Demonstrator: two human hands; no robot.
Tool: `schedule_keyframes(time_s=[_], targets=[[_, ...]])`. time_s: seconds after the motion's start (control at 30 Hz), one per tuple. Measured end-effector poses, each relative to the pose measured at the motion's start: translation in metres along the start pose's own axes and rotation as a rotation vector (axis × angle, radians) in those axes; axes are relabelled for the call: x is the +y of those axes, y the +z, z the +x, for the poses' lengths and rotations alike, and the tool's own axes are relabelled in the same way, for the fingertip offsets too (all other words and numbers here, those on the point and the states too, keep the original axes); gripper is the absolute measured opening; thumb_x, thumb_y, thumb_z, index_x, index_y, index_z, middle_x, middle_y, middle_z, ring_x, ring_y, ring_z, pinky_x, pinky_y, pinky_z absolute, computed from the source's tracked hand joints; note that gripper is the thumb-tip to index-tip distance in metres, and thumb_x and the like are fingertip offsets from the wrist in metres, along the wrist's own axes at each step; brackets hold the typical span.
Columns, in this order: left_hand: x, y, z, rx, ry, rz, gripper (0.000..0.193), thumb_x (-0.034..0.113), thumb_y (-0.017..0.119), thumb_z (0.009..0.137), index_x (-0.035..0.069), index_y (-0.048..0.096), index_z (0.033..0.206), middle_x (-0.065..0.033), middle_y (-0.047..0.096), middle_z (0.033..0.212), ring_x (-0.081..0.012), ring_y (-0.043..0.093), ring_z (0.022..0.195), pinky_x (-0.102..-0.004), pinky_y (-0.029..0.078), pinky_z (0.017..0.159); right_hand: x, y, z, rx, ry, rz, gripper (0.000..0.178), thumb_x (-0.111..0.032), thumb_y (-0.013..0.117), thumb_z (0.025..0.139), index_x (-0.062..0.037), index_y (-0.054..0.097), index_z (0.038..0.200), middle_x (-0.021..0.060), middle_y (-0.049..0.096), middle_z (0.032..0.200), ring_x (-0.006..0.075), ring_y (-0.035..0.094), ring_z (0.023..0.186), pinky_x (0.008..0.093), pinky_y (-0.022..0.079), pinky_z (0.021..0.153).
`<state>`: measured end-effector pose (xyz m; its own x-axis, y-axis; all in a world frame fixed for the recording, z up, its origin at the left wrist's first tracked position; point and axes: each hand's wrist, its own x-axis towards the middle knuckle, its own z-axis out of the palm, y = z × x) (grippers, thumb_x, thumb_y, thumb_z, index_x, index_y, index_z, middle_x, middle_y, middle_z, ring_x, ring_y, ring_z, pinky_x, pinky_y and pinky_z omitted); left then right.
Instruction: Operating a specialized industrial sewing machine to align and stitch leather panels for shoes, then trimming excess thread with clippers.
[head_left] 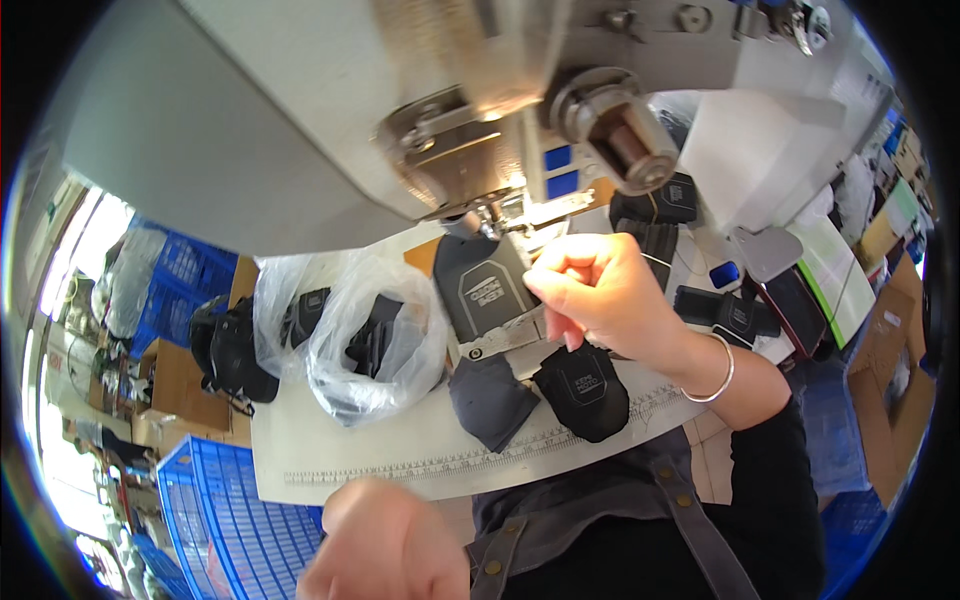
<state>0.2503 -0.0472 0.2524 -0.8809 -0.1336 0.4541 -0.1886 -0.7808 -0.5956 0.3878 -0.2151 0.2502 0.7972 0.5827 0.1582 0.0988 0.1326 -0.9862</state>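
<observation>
A dark grey fabric piece with a printed panel point(487, 296) lies under the needle end of a sewing machine point(490, 215). At its right edge is my right hand point(597, 292), fingers curled and thumb and forefinger pressed together; what they hold, if anything, is hidden. My left hand point(385, 545) is low at the left, in front of the table edge and smeared by motion, so its fingers cannot be read. Nearer me on the table lie a plain dark grey fabric piece point(490, 402) and a black printed fabric piece point(584, 392).
Left of the machine, a clear plastic bag point(375, 335) holds black pieces. A ruler strip point(480, 462) runs along the table's front edge. More black pieces point(730, 315) lie at the right. A blue crate point(235, 510) stands at lower left, a cardboard box point(890, 370) at far right.
</observation>
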Motion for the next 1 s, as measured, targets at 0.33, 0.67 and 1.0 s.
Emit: schedule_keyframes(time_s=[0.33, 0.67, 1.0], targets=[[0.002, -0.015, -0.009, -0.178, -2.637, -0.838, 0.025, 0.011, 0.038, 0.095, 0.001, 0.046, 0.117, -0.0162, 0.056, 0.116, -0.0241, 0.059, 0.101, -0.0329, 0.048, 0.087, 0.001, 0.006, 0.0, -0.007, -0.017, 0.013, 0.016, -0.011, 0.055, 0.083, -0.0012, 0.057, 0.07, 0.0045, 0.057, 0.054, 0.0059, 0.048, 0.041, 0.0187, 0.037, 0.038], [0.002, -0.014, -0.007, -0.342, -2.513, -0.842, 0.021, 0.009, 0.045, 0.091, 0.003, 0.05, 0.111, -0.0139, 0.06, 0.104, -0.0239, 0.062, 0.093, -0.0308, 0.05, 0.08, -0.001, 0.005, -0.001, 0.001, -0.032, -0.008, 0.016, -0.012, 0.055, 0.083, -0.0007, 0.058, 0.074, 0.0048, 0.057, 0.054, 0.0064, 0.048, 0.041, 0.0189, 0.037, 0.039], [-0.004, 0.016, -0.067, -1.436, -0.225, 0.178, 0.026, 0.013, 0.062, 0.069, 0.01, 0.064, 0.095, -0.0035, 0.057, 0.1, -0.0197, 0.056, 0.092, -0.0433, 0.04, 0.089, 0.0, 0.005, 0.0, -0.03, -0.014, 0.047, 0.018, -0.013, 0.056, 0.084, -0.0019, 0.056, 0.069, 0.0046, 0.057, 0.055, 0.0066, 0.049, 0.041, 0.0183, 0.035, 0.037]])
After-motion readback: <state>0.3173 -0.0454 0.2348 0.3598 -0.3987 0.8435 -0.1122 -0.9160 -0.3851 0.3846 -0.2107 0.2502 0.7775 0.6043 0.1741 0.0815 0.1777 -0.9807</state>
